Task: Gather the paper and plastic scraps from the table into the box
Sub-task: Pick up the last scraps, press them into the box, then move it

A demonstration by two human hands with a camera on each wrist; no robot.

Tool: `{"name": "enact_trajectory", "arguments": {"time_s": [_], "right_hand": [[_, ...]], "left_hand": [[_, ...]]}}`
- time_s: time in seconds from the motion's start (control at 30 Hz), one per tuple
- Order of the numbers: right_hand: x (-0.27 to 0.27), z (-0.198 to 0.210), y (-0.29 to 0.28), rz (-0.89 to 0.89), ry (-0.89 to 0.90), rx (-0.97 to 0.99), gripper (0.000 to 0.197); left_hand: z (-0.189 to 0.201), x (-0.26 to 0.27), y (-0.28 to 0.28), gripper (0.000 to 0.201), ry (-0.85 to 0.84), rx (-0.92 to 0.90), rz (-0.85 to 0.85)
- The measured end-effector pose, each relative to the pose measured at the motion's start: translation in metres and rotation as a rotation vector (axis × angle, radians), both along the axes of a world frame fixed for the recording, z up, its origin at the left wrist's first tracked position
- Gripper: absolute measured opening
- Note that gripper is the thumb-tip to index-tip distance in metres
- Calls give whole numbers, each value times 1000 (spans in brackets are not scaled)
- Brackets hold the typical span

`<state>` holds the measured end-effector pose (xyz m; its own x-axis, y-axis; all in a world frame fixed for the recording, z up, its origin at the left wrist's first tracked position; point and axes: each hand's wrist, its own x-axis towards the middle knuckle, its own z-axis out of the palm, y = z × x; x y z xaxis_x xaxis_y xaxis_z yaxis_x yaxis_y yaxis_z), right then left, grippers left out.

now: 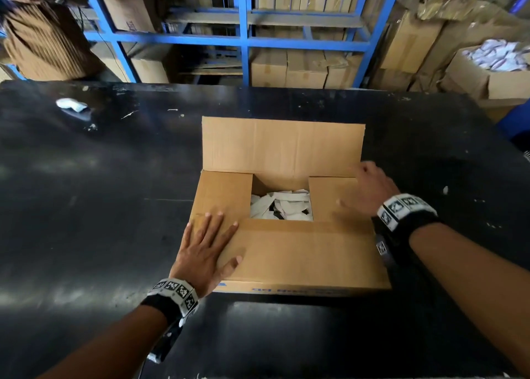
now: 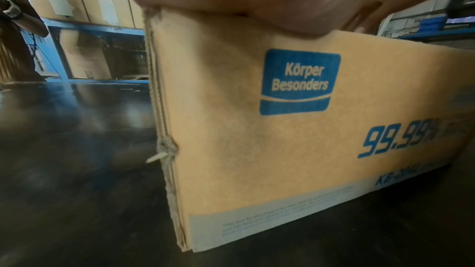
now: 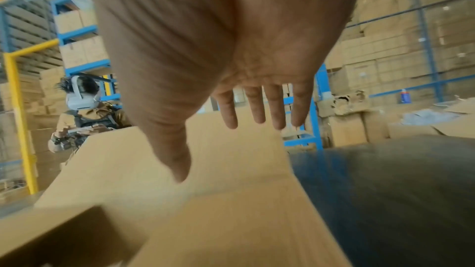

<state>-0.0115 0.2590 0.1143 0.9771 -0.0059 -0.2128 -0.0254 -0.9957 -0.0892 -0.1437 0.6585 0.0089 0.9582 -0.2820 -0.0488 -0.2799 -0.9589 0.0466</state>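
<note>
A brown cardboard box (image 1: pixel 301 258) sits mid-table with its near and side flaps folded down and its far flap (image 1: pixel 282 146) upright. White paper scraps (image 1: pixel 279 205) show through the gap left between the flaps. My left hand (image 1: pixel 206 244) lies flat, fingers straight, on the near-left flaps. My right hand (image 1: pixel 370 186) hovers with straight spread fingers above the right side flap (image 1: pixel 329 198), blurred; contact cannot be told. In the left wrist view the box front (image 2: pixel 295 129) carries a blue logo. The right wrist view has my right hand (image 3: pixel 231 109) over the flaps.
A crumpled white scrap (image 1: pixel 70 104) lies on the black table (image 1: pixel 86 206) at far left, with small white flecks near it. Blue shelving (image 1: pixel 243 34) with cartons stands behind. An open carton of white scraps (image 1: pixel 499 60) is at far right. Another person (image 3: pixel 85 113) stands beyond the table.
</note>
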Motion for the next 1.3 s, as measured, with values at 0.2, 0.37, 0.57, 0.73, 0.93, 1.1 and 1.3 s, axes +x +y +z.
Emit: {"name": "enact_trajectory", "arguments": {"time_s": [0.2, 0.37, 0.57, 0.73, 0.93, 1.1, 1.3], "right_hand": [[120, 22, 33, 62, -196, -45, 106], [143, 28, 41, 31, -62, -49, 104], [57, 48, 33, 156, -278, -13, 67], [-32, 25, 12, 122, -205, -11, 70], [-95, -34, -17, -88, 22, 56, 101], [-106, -69, -21, -236, 176, 232, 84], [-116, -86, -9, -308, 151, 373, 79]], "left_hand": [[1, 3, -1, 78, 19, 29, 3], [4, 2, -2, 79, 19, 2, -6], [15, 4, -3, 114, 4, -367, 212], [23, 13, -2, 143, 77, -535, 426], [23, 18, 3, 141, 139, -543, 482], [28, 23, 11, 132, 79, -689, 535], [27, 22, 15, 112, 278, -391, 441]]}}
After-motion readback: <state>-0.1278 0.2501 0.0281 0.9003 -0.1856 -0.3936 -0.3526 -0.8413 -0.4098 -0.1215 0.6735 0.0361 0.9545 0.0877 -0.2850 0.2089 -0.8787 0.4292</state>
